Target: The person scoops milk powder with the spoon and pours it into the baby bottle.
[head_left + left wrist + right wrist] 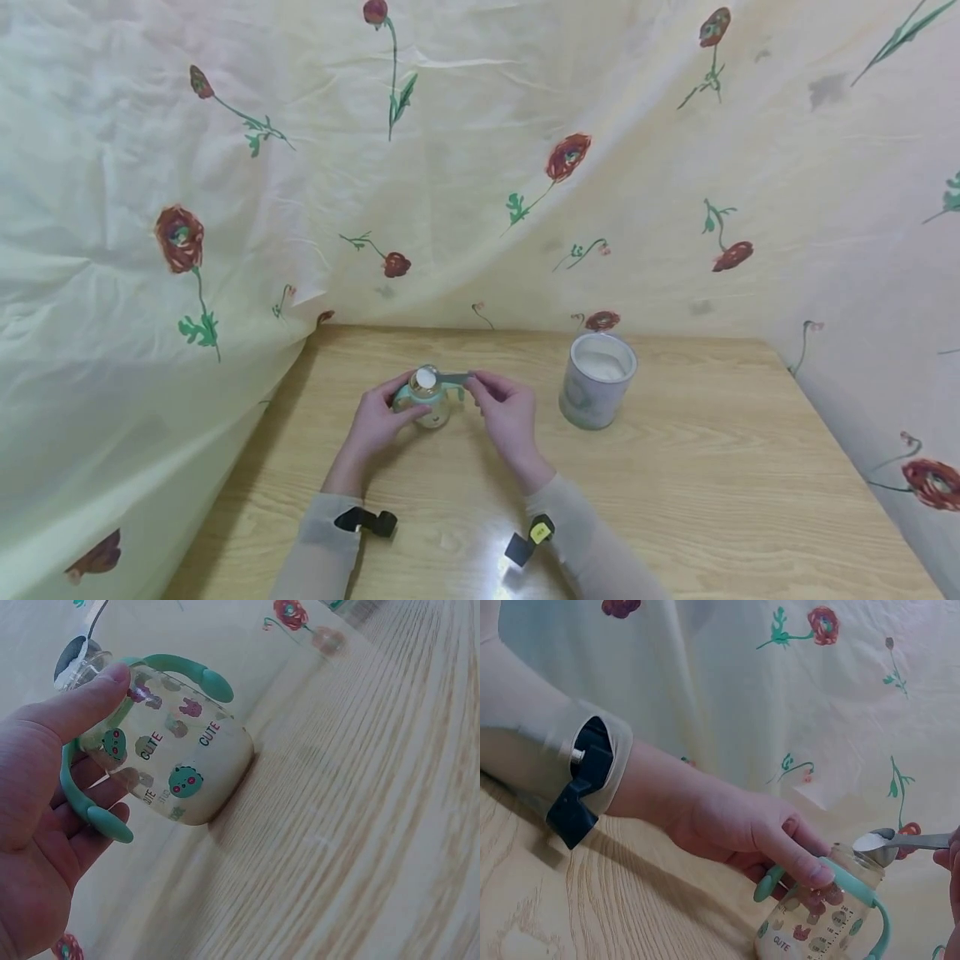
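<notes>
- Here's the left hand (378, 417), thumb on the near side and fingers wrapped around behind, gripping the bottle (184, 739) just below its neck.
- The bottle stands base down on the table (712, 467), left of the canister: clear, smooth-walled, rounded at the shoulders, printed with little green and purplish figures and the word "CUTE".
- Two curved mint-green handles (82, 799) arc out from its collar, smooth and blunt-tipped.
- Over to the right hand (506, 408): thumb and fingers pinch the end of a slim grey scoop (919, 841).
- The scoop's rounded bowl is right at the bottle's open round mouth, with white, fine-looking powder (868, 841) in it; whether bowl and rim touch, I can't tell.
- Off to the right, well apart from both hands, sits the canister (587, 404), a pale, wide cylinder with a faint print and a round open top, white inside.
- Underneath, light wood with long streaky grain; behind, creased cream fabric (450, 183) with red poppies on thin green stems.
</notes>
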The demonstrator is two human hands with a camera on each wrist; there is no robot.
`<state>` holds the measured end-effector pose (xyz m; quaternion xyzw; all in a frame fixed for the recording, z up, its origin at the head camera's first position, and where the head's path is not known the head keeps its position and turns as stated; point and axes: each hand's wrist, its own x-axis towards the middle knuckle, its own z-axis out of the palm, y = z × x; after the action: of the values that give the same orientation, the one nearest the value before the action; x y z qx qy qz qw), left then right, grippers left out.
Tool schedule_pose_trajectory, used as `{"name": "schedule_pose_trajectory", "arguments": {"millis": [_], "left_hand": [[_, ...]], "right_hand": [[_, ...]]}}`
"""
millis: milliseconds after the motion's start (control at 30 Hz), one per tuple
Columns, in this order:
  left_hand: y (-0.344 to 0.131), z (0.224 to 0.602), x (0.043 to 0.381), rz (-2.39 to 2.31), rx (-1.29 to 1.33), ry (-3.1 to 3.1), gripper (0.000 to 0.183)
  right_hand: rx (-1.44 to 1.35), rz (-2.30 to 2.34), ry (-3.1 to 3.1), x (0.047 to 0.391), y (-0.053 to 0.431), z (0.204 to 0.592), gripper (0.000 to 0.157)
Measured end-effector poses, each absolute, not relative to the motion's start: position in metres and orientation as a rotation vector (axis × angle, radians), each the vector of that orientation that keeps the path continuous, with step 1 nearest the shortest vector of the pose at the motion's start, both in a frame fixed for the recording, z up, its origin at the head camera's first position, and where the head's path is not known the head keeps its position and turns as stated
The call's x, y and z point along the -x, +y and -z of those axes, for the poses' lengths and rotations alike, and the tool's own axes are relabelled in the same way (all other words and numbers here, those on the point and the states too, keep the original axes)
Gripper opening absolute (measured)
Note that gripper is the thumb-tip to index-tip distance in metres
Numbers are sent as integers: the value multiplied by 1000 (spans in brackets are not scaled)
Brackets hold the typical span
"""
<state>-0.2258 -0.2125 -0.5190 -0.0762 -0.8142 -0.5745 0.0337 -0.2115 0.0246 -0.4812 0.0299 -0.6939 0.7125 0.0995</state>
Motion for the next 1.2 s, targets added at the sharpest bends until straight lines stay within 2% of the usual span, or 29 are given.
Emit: {"name": "schedule_pose_trajectory", "arguments": {"millis": [300, 667, 1200], "left_hand": [[-212, 519, 226, 1763, 223, -2513, 75], [-212, 521, 226, 1763, 260, -2502, 75], [-212, 518, 223, 1745, 266, -2511, 76]], "right_hand": [[-369, -1846, -2033, 209, 23, 484, 12], [-732, -1207, -1978, 214, 26, 493, 16], [-892, -902, -1953, 213, 27, 492, 18]]}}
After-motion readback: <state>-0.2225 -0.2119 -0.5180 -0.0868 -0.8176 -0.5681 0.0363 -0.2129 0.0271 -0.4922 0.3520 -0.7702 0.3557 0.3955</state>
